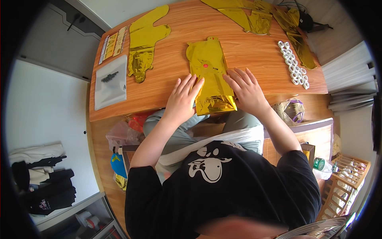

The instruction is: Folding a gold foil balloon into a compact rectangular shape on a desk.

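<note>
- Left hand [184, 95] flat, fingers spread wide, palm down at centre frame, fingertips resting on the left edge of the folded gold foil balloon [210, 75]; nothing gripped.
- Right hand [246, 88] likewise flat and spread, palm down just right of centre, fingers pressing the right edge of the same gold foil balloon; nothing gripped.
- Gold foil balloon lying lengthwise on the wooden counter [175, 59] at centre frame, between the two hands, its crinkled lower end reaching the near edge of the counter, a small red dot on its upper half.
- Second flat gold foil balloon [144, 42] on the counter at upper left of the frame, well apart from the hands.
- Clear plastic bag with a dark mark [111, 81] further left, beside the second balloon, near the counter's left edge.
- Narrow printed paper strips [113, 43] above the clear bag, upper left.
- Heap of crumpled gold foil pieces [258, 16] along the top and upper right of the frame.
- Row of small white rings [293, 65] on the counter at upper right, right of the right hand, apart from it.
- Knotted clear plastic bag with purple inside [290, 110] below the counter edge at right.
</note>
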{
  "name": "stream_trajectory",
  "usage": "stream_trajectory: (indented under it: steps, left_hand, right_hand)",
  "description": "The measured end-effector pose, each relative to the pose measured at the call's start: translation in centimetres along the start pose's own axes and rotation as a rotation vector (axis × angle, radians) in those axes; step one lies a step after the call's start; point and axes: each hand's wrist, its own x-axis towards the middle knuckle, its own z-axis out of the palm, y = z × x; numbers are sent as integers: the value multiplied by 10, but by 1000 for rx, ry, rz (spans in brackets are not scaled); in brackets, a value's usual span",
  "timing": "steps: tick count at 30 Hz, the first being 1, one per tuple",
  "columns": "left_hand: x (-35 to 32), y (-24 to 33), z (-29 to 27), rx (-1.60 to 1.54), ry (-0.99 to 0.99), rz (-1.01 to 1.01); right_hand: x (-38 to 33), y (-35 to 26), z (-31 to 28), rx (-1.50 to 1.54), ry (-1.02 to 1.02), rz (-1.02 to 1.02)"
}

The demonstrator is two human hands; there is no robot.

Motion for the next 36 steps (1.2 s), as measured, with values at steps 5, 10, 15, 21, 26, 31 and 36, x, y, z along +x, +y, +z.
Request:
stream_trajectory:
  steps: [5, 10, 15, 21, 26, 31, 36]
  left_hand:
    - [-1, -3, 0, -12, -3, 8]
    - [0, -4, 0, -43, 13, 32]
    - [0, -6, -1, -53, 17, 55]
    - [-1, -5, -7, -118, 40, 76]
    - [-1, -7, -5, -140, 47, 103]
    - [-3, -7, -4, -131, 51, 103]
    - [0, -5, -7, -82, 65, 113]
  right_hand:
    - [3, -1, -6, 29, -45, -20]
    - [7, 4, -4, 69, -70, -53]
    - [8, 7, 1, 152, -51, -85]
    - [4, 11, 3, 255, -58, -82]
    - [6, 9, 1, 226, -46, -130]
    - [6, 10, 3, 218, -54, -143]
    - [7, 9, -3, 296, -39, -130]
